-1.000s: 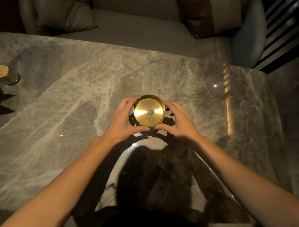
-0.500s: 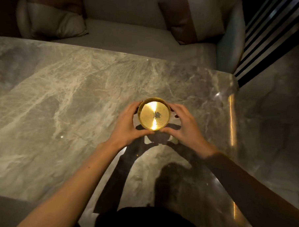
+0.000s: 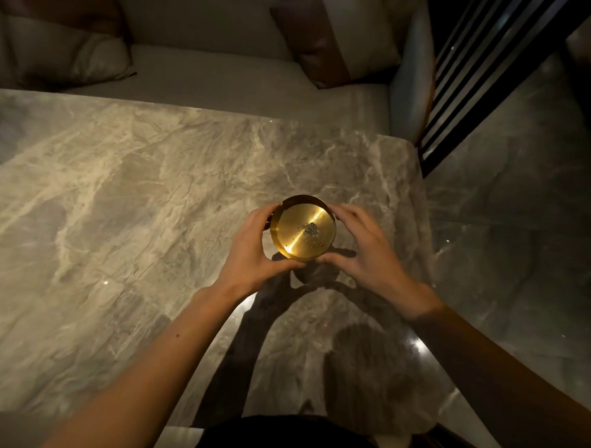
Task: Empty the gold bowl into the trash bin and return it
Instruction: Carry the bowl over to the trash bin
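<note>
Both hands are wrapped around the gold bowl (image 3: 304, 228), one on each side. The left hand (image 3: 252, 252) cups the bowl's left wall, its fingers curled over the far rim and its thumb (image 3: 285, 264) pressed along the near edge. The right hand (image 3: 364, 254) mirrors it on the right wall, fingers arched around the far side and thumb tucked under the near rim. The two thumbs nearly meet below the bowl. The bowl sits level between the palms, its mouth facing up, and it looks raised a little off the bench (image 3: 118, 216), for a dark shadow lies on the stone just beneath it. Inside, on the shiny flat bottom, rests a small heap of grey crumbs (image 3: 311, 229), slightly right of centre, with a bright streak of light across the metal. The bench is grey veined marble, and the bowl hangs over its right part, near the right edge. Beyond the far edge stands a pale sofa (image 3: 226, 82) with a cushion (image 3: 67, 58) at the left and a brown and cream cushion (image 3: 332, 39) at the right. To the right lies a dark glossy floor (image 3: 524, 217).
</note>
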